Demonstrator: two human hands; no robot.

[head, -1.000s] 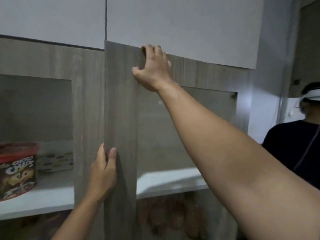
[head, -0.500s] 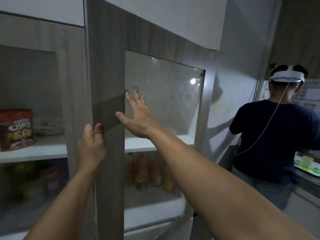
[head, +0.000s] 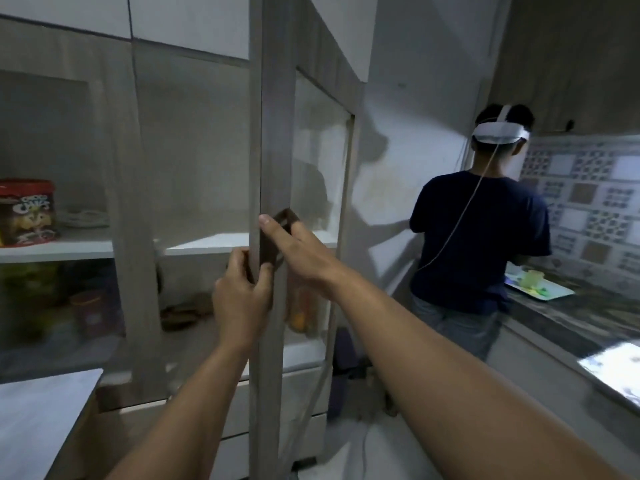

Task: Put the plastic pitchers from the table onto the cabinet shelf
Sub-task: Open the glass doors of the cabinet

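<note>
The wood-framed glass cabinet door (head: 273, 140) stands swung out toward me, seen almost edge-on. My left hand (head: 240, 296) is closed around the door's edge at mid height. My right hand (head: 294, 247) rests flat on the outer face of the frame just above it, fingers apart. Behind the door the white cabinet shelf (head: 204, 242) shows with a bare stretch in the middle. No plastic pitcher is in view.
A red cereal tub (head: 27, 213) stands on the shelf at left. Jars and food sit on the lower shelf (head: 194, 313). A white table corner (head: 41, 417) is at bottom left. A person in a dark shirt (head: 481, 244) stands at the counter (head: 568, 313) to the right.
The door has swung further open toward me. My right hand dropped from the door's top to its mid frame, and my left hand closed on the edge. The view turned right.
</note>
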